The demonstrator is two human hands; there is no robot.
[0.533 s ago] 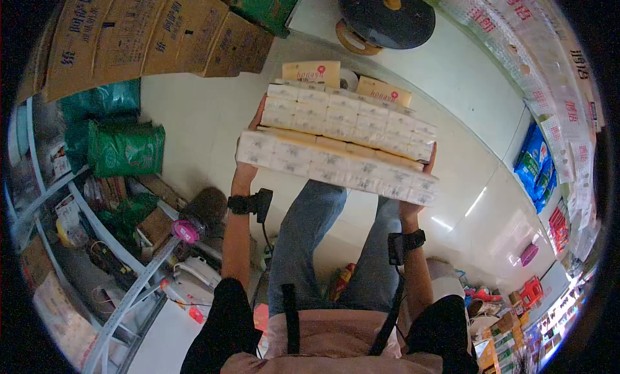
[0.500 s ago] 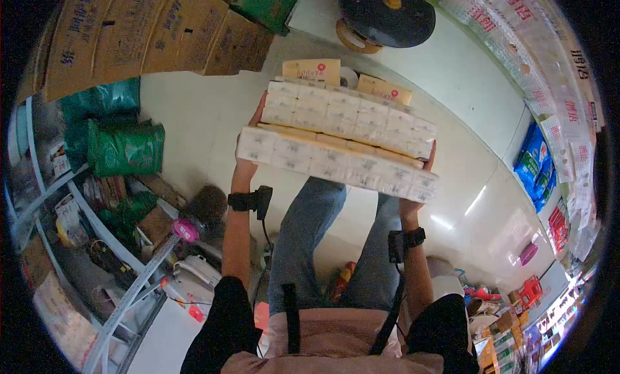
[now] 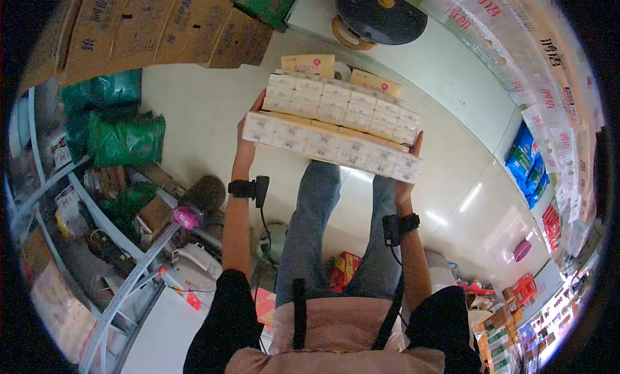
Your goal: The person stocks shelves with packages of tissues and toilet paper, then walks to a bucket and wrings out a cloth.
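Note:
Two long bundles of small white tissue packs are carried between my hands, over my knees. The nearer bundle (image 3: 329, 143) lies against the farther bundle (image 3: 342, 106), with a yellowish strip showing between them. My left hand (image 3: 247, 130) is wrapped round the left ends, its fingers partly hidden. At the right ends my right hand (image 3: 407, 187) grips from below and the side, with a finger up along the edge. Just beyond the bundles show two cream packs with red flower logos, a left cream pack (image 3: 309, 65) and a right cream pack (image 3: 376, 83).
Brown cartons (image 3: 161, 29) stand at the far left, near green bags (image 3: 126, 138). A metal shelf frame (image 3: 139, 274) runs along my left. At the back is a dark round lid (image 3: 381, 16). Plastic-wrapped packs (image 3: 516, 58) and blue bags (image 3: 527, 164) line the right.
The bundles and both hands have shifted slightly up and left in the view. The right end moved most. Both hands keep their grip.

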